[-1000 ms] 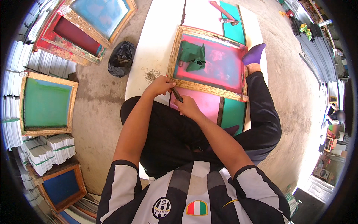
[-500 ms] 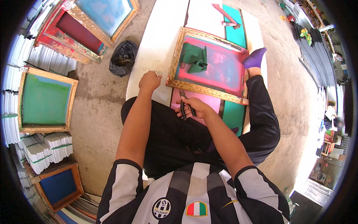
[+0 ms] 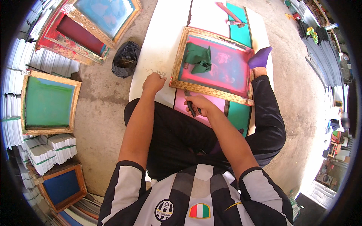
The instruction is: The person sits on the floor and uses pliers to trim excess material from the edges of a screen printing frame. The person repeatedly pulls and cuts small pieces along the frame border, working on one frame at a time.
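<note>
My left hand (image 3: pixel 153 83) is closed over the white board, its fingertips at a small heap of thin, curled wire-like bits (image 3: pixel 161 74). Whatever it may pinch is too small to make out. In my right hand (image 3: pixel 201 104) are pliers with black handles (image 3: pixel 191 108), jaws pointing away from me, above a pink panel (image 3: pixel 208 117) by my lap. Just beyond lies a wooden screen-printing frame (image 3: pixel 215 95) with pink-stained mesh. A crumpled dark green cloth (image 3: pixel 200 60) rests on that mesh, near the frame's left side.
A hammer (image 3: pixel 230 14) lies at the far end of the white board (image 3: pixel 160 41). My purple-socked foot (image 3: pixel 260 58) is against the frame's right side. A black plastic bag (image 3: pixel 125 59) stands on the floor at left, near more frames (image 3: pixel 49 101) and stacked white sheets (image 3: pixel 41 152).
The pliers' handles have come closer together in my right hand, which has shifted slightly to the right. My left hand stays by the wire-like bits.
</note>
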Motion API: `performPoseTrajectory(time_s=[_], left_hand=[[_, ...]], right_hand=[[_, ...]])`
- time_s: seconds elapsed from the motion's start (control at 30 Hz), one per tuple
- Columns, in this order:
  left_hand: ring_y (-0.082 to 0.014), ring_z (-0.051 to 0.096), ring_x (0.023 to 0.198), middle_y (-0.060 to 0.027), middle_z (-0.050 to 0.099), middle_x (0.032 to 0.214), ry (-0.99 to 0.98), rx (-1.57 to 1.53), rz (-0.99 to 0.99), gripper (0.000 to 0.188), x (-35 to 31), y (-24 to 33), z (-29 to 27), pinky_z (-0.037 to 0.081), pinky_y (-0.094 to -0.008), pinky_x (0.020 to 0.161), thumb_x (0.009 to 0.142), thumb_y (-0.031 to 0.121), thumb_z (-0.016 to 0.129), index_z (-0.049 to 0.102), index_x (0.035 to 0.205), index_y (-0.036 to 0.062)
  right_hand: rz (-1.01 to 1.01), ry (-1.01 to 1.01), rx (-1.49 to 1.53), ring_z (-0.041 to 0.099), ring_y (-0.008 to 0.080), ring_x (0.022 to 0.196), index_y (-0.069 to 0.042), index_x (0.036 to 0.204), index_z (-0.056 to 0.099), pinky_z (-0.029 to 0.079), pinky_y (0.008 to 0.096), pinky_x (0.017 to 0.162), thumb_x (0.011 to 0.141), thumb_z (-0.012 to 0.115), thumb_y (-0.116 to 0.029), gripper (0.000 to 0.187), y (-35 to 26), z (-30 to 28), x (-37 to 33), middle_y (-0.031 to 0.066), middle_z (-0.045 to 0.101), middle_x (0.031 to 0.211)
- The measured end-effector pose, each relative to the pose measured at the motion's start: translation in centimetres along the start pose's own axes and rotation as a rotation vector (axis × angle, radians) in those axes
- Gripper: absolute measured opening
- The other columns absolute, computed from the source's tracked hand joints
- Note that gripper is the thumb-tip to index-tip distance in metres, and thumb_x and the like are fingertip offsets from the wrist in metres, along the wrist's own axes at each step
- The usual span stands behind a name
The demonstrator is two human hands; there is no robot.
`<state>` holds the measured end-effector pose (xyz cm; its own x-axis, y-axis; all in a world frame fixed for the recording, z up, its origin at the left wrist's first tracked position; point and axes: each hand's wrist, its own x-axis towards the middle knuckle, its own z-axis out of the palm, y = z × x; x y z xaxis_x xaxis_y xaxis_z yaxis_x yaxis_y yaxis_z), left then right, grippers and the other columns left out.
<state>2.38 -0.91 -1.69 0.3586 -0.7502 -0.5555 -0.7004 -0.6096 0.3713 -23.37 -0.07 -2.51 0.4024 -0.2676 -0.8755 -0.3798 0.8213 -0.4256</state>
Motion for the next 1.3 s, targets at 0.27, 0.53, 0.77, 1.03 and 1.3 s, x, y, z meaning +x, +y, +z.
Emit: performPoseTrajectory(time_s=[0.27,0.53,0.77,1.03,1.3], left_hand=[[-0.0360,0.069,0.113,-0.0196,0.072,0.119,0.009,0.057,-0.041,0.043,0.1,-0.4,0.4,0.054,-0.0472,0.094,0.092,0.042,0.069,0.075,0.112,0.0049],[-0.0364,0.069,0.113,-0.0195,0.072,0.119,0.049,0.071,-0.036,0.043,-0.4,0.2,0.1,0.055,-0.0471,0.093,0.092,0.041,0.070,0.073,0.115,0.0048],[-0.0350,0.070,0.107,-0.0167,0.074,0.110,0.172,0.092,-0.034,0.040,-0.6,0.0,0.2,0.054,-0.0472,0.090,0.091,0.043,0.070,0.074,0.110,0.0083],[-0.0342,0.070,0.106,-0.0164,0.074,0.109,0.122,0.043,0.035,0.038,-0.6,0.6,0.7,0.054,-0.0468,0.091,0.091,0.041,0.068,0.074,0.109,0.0078],[-0.0353,0.071,0.106,-0.0180,0.074,0.110,0.087,0.042,0.056,0.040,-0.4,0.8,0.5,0.055,-0.0475,0.089,0.091,0.041,0.068,0.074,0.110,0.0060]], right_hand=[[-0.216,0.256,-0.686,0.073,0.0341,0.074,0.004,0.105,0.064,0.058,0.0558,0.067,0.093,0.063,-0.027,0.033,-0.9,0.8,-2.1,0.0245,0.069,0.083],[-0.504,0.608,-0.964,0.068,0.0474,0.096,0.001,0.114,0.064,0.053,0.0570,0.086,0.096,0.058,-0.031,0.038,2.7,1.3,-0.3,0.0292,0.069,0.098],[-0.383,0.561,-0.996,0.068,0.0463,0.100,0.002,0.107,0.069,0.053,0.0564,0.089,0.095,0.060,-0.033,0.038,1.2,1.6,-1.2,0.0300,0.069,0.105],[-0.269,0.414,-1.316,0.069,0.0415,0.106,0.003,0.111,0.071,0.055,0.0515,0.092,0.090,0.059,-0.023,0.035,-4.0,0.0,-2.7,0.0265,0.071,0.113],[-0.160,0.417,-1.229,0.069,0.0426,0.107,0.004,0.113,0.070,0.054,0.0529,0.094,0.091,0.055,-0.022,0.037,-4.1,0.7,-2.7,0.0291,0.069,0.114]])
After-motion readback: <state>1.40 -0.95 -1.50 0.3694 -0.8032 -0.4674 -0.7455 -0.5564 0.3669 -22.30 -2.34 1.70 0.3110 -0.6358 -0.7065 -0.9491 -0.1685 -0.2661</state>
